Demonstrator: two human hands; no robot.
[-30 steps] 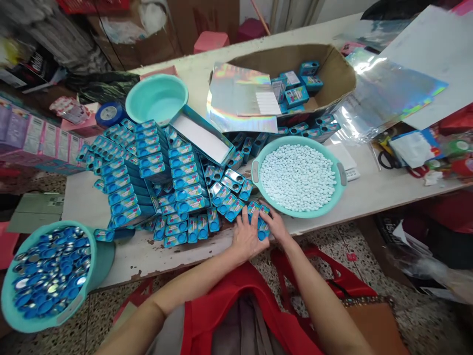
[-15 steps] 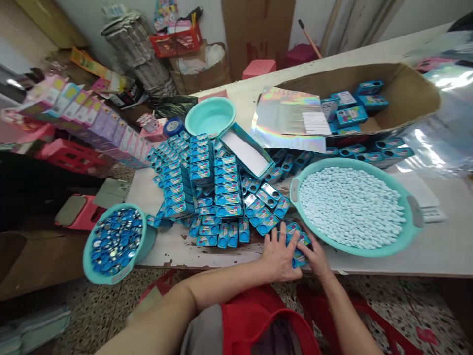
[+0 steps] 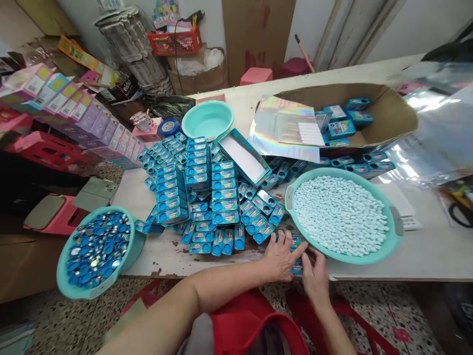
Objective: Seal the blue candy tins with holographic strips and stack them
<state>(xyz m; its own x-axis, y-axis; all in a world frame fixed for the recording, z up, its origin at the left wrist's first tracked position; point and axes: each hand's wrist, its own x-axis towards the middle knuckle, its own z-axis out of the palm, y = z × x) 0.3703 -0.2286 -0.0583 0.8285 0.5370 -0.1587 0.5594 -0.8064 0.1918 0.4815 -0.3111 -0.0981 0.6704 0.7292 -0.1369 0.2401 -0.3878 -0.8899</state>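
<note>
Small blue tins [image 3: 296, 267] lie at the front table edge, partly covered by both hands. My left hand [image 3: 279, 259] rests over them from the left, its fingers spread and stretched across the tins. Pressed against their right side is my right hand [image 3: 316, 276], with curled fingers and the thumb close to the left hand's fingertips; its grip on a tin is partly hidden. Left of the hands lie loose tins [image 3: 263, 232] and taller stacks of the same tins [image 3: 225, 204]. A turquoise basin [image 3: 353, 258] full of small pale blue pieces stands right beside my right hand.
A turquoise basin [image 3: 137, 246] of round blue and silver lids overhangs the left front edge. Behind the stacks are a turquoise bowl [image 3: 207, 121] and an open box [image 3: 246, 158]. A carton [image 3: 391, 111] with tins and holographic sheets [image 3: 269, 125] are at the back right.
My right hand has curled its fingers and shifted nearer the table's front edge. My left hand stays over the tins. The camera view has turned slightly.
</note>
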